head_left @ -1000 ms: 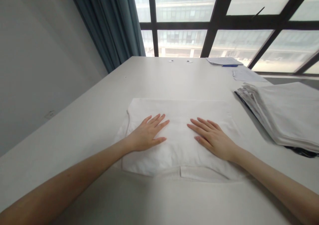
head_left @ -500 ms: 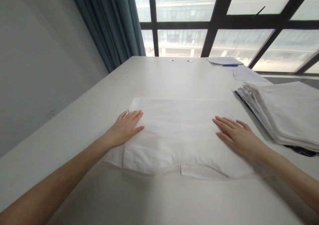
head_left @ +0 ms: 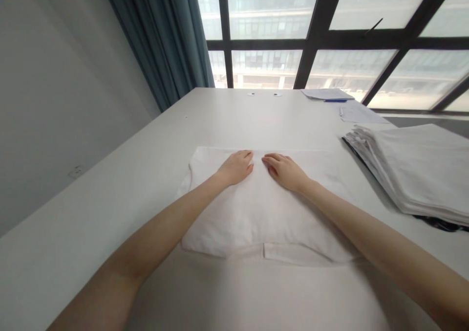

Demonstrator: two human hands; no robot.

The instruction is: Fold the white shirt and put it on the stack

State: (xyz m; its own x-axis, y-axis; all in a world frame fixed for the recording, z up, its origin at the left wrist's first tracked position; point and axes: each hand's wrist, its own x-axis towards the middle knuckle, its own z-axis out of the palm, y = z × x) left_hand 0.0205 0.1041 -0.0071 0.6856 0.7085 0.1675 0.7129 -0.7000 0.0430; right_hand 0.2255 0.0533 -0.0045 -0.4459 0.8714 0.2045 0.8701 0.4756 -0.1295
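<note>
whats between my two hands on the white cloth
Only a narrow strip of the folded white fabric cloth, near its far edge, separates the left hand and the right hand. The head view shows it.

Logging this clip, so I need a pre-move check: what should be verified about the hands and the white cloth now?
1. Left hand and right hand both on the white cloth near its far edge: ok.
2. Grip on that edge, pinched or only pressed: cannot tell.
3. White cloth wholly on the table: ok.
4. Stack of folded cloths apart from the white cloth: ok.
</note>
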